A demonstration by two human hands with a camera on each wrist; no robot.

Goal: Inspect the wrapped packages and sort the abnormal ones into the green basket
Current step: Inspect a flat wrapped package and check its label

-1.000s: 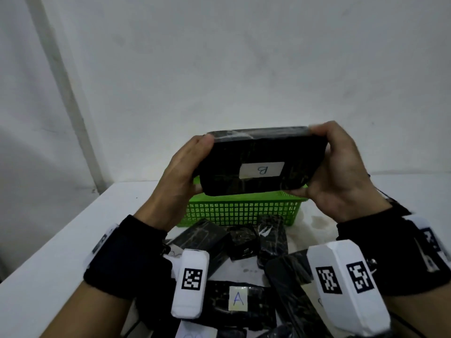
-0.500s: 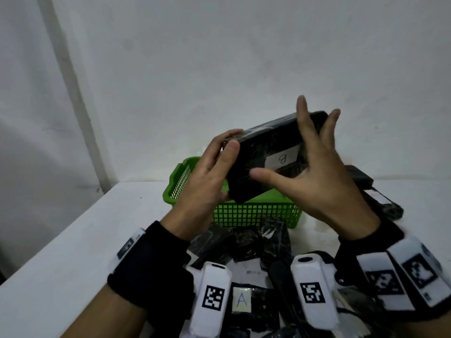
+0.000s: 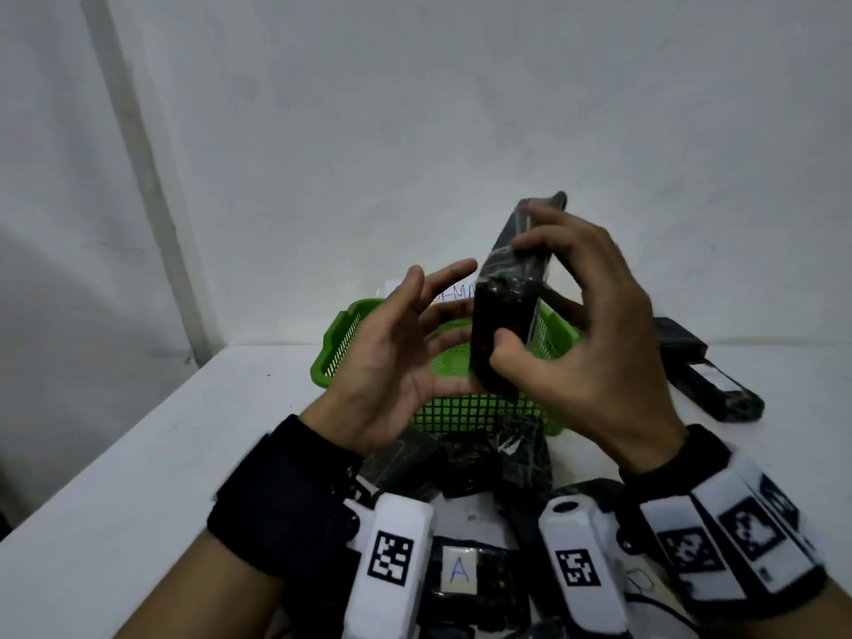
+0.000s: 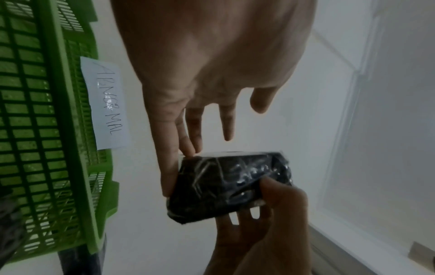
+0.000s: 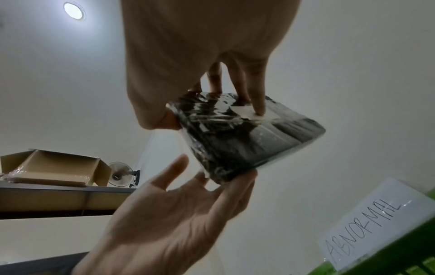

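Pkg (image 3: 507, 311) | R hand (image 3: 594, 352) pinches it | L hand (image 3: 396, 357) splayed, fingertips touching | wrist-only: ABNORMAL tag (image 4: 105, 104)

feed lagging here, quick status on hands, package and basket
Right hand grips wrapped package, tilted on end above green basket. Left hand open, fingertips at its lower end. Nothing blocking basket.

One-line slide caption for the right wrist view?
Right hand grips a black wrapped package; open left hand waits beneath, beside the ABNORMAL label.
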